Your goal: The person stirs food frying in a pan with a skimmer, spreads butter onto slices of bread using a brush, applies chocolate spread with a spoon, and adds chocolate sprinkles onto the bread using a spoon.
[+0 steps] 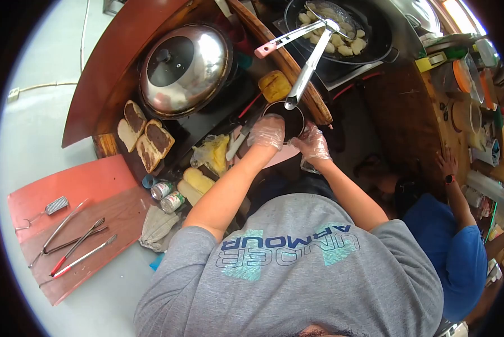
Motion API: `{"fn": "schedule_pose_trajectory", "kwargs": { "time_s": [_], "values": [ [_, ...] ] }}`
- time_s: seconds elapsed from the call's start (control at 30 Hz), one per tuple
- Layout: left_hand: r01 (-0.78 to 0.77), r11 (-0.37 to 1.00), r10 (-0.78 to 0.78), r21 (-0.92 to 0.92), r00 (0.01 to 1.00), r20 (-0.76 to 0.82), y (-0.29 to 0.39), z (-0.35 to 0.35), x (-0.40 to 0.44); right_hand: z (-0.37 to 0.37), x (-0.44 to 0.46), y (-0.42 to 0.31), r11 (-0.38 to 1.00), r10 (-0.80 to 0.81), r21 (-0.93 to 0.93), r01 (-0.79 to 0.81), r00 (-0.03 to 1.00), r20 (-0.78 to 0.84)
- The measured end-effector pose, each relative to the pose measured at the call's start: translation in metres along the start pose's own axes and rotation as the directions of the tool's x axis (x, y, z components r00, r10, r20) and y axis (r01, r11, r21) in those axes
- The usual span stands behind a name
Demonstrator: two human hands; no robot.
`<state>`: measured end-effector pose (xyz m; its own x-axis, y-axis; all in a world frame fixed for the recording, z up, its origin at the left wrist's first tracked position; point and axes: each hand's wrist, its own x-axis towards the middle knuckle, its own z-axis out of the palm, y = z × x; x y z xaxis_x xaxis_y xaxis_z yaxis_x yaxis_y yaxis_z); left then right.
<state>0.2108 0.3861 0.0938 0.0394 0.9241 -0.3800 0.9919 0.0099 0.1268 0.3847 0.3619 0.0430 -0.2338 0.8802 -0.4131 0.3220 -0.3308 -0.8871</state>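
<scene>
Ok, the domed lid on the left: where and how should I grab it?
By its black knob, from above, probably with the left hand, which is nearer. The knob stands proud of the domed lid, whose smooth, curved surface seems to offer little else to grip.

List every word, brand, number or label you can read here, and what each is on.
"UNDER ARMOUR": on the grey cloth T-shirt.
Too small to read: the printing on the silver-and-green metal can and on the similar metal can beside it.
No other text is readable.
</scene>
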Motion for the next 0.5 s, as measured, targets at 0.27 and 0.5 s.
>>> {"fn": "schedule_pose_trajectory", "kwargs": {
  "time_s": [0.27, 0.5],
  "values": [
    [0.199, 0.949, -0.148, -0.245, 0.966, 0.211, 0.024, -0.003, -0.009, -0.007, 0.001, -0.002, 0.987, -0.062, -0.144, 0.069, 0.997, 0.054],
    [0.15, 0.634, -0.157, -0.759, 0.986, 0.064, -0.031, 0.018, -0.024, -0.006, 0.004, -0.001, 0.998, -0.034, -0.052, 0.038, 0.996, 0.08]
  ]
}}
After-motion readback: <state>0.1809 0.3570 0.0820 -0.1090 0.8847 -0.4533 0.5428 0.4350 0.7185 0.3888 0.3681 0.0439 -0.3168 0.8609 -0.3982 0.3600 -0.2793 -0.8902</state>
